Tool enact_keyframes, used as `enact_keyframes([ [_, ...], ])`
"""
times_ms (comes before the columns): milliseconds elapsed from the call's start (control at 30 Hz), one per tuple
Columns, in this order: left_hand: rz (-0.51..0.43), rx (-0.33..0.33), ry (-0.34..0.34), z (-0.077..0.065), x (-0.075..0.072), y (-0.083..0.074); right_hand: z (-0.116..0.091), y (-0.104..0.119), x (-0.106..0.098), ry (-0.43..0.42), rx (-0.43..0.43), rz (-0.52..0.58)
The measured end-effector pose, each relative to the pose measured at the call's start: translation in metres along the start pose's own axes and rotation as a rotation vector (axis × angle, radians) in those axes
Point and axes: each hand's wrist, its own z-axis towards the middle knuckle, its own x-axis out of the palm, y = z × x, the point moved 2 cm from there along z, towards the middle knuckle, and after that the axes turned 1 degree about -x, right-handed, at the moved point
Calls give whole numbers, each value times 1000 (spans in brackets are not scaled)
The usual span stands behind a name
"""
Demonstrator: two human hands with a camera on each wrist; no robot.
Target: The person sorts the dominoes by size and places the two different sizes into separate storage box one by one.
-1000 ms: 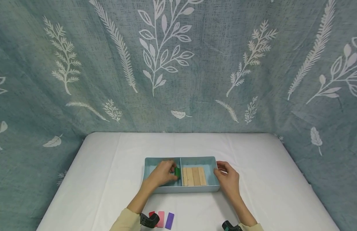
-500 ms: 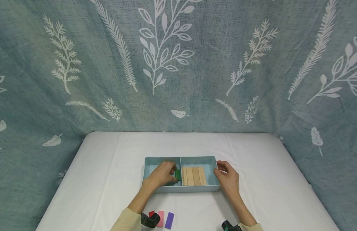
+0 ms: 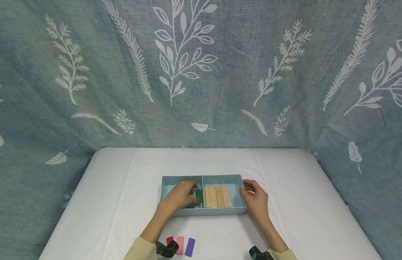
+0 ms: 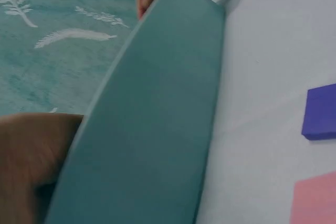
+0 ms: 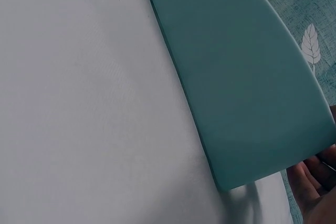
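Observation:
A pale blue two-compartment box (image 3: 209,212) stands on the white table. In its left compartment a green block (image 3: 199,195) lies upright along the divider, low in the box. My left hand (image 3: 180,195) reaches over the front wall and pinches this block, thumb at its near end and fingertips at its far end. The left wrist view shows mostly the box's front wall (image 4: 142,98), which hides those fingertips. At the box's right end, my right hand (image 3: 257,198) holds the side wall; in the right wrist view its fingers (image 5: 304,182) lie against the outside.
Several plain wooden blocks (image 3: 217,197) lie side by side in the right compartment. In front of the box are a red block (image 3: 169,239), a pink block (image 3: 180,245) and a purple block (image 3: 189,247). A leaf-patterned curtain (image 3: 227,90) hangs behind the table.
My left hand has lowered the green block a little beside the divider, and it has settled deeper in the left compartment. The right hand has stayed at the box's end.

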Motion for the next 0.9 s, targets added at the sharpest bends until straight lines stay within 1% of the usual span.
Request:
enact_keyframes([
  [100,-35,25,-47,-10,-12,-3,0,1,0,-6,-7,-8],
  [200,-65,58,-101,-23,-31,-11,1,2,0,-9,-5,-5],
  [267,-66,76,-146,-33,-43,-17,1,2,0,-10,-2,1],
  [333,-47,82,-195,-46,-55,-23,1,2,1,-9,0,4],
  [433,11,102,-265,-68,-67,-30,0,1,1,-6,0,-7],
  [533,58,133,-323,-92,-75,-37,0,1,1,-1,-1,-14],
  [600,68,153,-346,-109,-77,-40,0,1,1,2,1,-9],
  [667,80,154,-353,-122,-76,-42,0,1,0,2,1,-2],
  [733,87,139,-332,-134,-71,-42,0,1,0,2,0,-2],
  [833,88,80,-254,-146,-59,-37,0,2,0,-2,-6,-3],
  [900,81,44,-197,-152,-49,-29,-1,2,0,-9,-12,-6],
])
